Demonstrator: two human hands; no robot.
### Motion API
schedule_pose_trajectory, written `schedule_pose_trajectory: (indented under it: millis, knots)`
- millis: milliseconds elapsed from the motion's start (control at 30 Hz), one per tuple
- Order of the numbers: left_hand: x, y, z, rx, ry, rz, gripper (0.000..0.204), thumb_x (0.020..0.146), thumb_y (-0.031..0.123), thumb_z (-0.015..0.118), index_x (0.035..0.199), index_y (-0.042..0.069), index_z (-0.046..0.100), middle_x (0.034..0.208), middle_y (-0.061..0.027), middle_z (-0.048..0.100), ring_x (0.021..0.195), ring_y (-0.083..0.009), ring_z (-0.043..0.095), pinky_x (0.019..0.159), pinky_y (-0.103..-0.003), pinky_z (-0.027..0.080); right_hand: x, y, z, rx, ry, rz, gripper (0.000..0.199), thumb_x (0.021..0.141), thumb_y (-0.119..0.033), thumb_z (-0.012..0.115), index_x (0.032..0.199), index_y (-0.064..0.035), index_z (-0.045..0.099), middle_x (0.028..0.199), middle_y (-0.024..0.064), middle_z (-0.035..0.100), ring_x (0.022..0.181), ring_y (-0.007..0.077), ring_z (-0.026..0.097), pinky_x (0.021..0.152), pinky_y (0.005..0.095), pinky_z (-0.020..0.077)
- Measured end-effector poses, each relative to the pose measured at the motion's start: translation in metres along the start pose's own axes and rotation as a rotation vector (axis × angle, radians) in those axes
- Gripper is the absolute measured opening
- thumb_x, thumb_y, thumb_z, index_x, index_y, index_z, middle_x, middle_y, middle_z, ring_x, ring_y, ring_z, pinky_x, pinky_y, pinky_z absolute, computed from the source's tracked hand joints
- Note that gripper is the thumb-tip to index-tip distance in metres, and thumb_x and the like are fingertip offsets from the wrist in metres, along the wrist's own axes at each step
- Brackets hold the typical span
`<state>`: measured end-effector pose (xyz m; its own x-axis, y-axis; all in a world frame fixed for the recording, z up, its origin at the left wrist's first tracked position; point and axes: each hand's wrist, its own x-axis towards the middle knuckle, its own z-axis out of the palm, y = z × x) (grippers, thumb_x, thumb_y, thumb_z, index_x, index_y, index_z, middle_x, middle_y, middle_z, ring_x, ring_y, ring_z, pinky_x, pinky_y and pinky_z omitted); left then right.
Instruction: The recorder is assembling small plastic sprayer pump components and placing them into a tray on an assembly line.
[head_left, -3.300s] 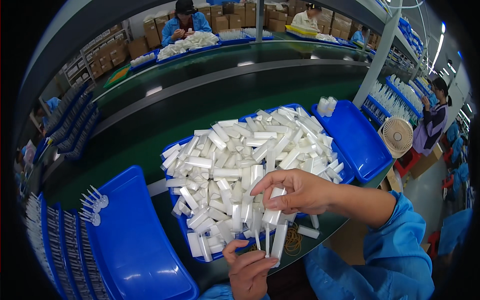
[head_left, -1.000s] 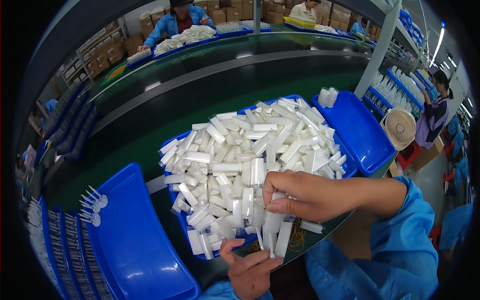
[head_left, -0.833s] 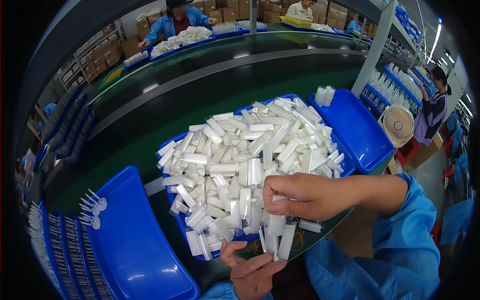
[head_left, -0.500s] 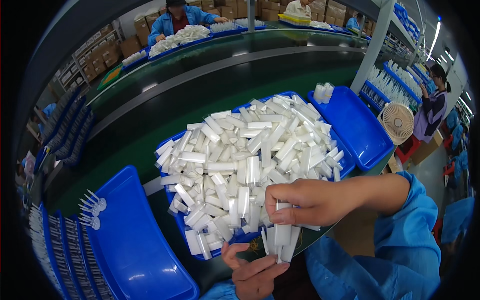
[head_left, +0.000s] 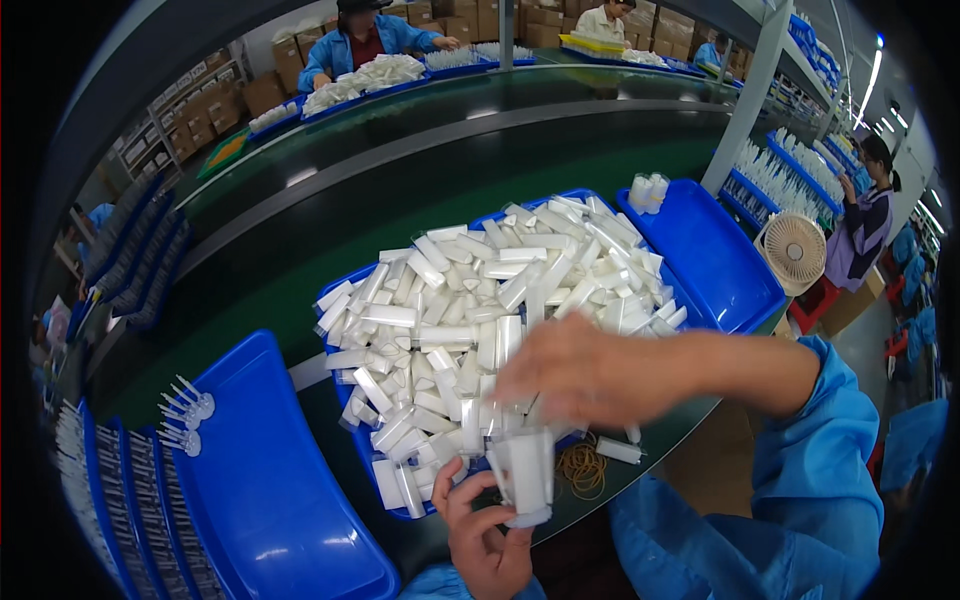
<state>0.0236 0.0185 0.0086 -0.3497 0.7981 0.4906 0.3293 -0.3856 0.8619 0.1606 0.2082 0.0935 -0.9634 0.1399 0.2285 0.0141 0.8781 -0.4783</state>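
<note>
My left hand, at the near edge of the table, grips a small upright bundle of white pieces in see-through plastic sleeves by its lower end. Above and slightly right of it, my right hand is smeared by motion over the pile. Whether its fingers hold anything cannot be made out. The big heap of white sleeved pieces lies jumbled in a blue tray. Beside the bundle are tan rubber bands and a single loose sleeved piece.
On the left, a blue tray bears two clusters of thin white-tipped parts, beside stacked trays. At right, another blue tray holds white bundles. A metal post and a fan stand beyond; co-workers sit across the belt.
My right hand has come off the bundle and moved up over the pile. My left hand now grips the bundle's lower end. The rubber bands and loose piece have come into view.
</note>
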Motion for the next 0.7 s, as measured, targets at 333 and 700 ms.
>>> schedule_pose_trajectory:
  millis: [333,700]
  knots:
    - [-0.005,0.01,-0.008,-0.134,0.047,-0.06,0.014,0.079,0.015,0.065,0.085,0.004,0.06,0.089,-0.0139,0.062,0.115,-0.0414,0.041,0.097,-0.055,0.026,0.011,0.062,-0.023,-0.65,-0.112,-0.04,0.02,0.073,-0.013,0.065,0.093,-0.012,0.067,0.085,0.0025,0.056,0.092,0.018,0.051,0.081,0.0329,0.0367]
    - [-0.003,0.002,-0.008,0.122,-0.187,0.157,0.009,0.073,0.009,0.064,0.082,0.008,0.064,0.089,-0.0098,0.062,0.086,-0.0273,0.059,0.094,-0.049,0.028,0.005,-0.01,0.007,1.101,0.137,0.527,0.034,0.087,-0.009,0.058,0.119,-0.0025,0.05,0.098,0.0037,0.054,0.088,0.0088,0.054,0.074,0.0235,0.0457]
